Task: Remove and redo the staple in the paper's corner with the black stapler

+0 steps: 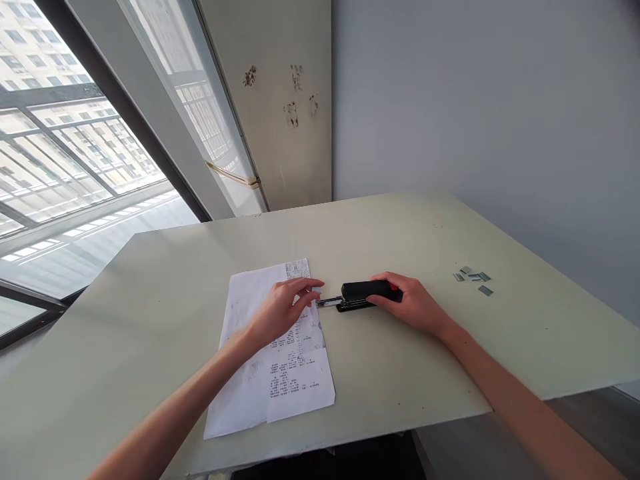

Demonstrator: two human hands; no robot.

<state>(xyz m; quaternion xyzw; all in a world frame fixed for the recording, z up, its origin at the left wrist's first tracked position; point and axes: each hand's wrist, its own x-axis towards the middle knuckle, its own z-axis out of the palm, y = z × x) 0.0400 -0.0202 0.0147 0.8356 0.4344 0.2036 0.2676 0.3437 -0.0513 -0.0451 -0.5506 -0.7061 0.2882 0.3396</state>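
A black stapler (367, 290) lies on the table, its metal staple tray (329, 302) slid out of the front toward the left. My right hand (407, 300) grips the rear of the stapler, thumb on the near side and fingers over the far side. Over the paper's right edge hovers my left hand (287, 303), thumb and fingers stretched out with a gap between them. Its fingertips are close to the end of the tray; whether they touch it I cannot tell. Beneath this hand lie sheets of printed paper (295, 387), partly hidden by the hand and forearm.
Several small strips of staples (485, 291) are scattered on the right side of the pale table (400, 240). A window (60, 133) stands at the left, a grey wall (475, 100) behind. The table's near edge runs just in front of me.
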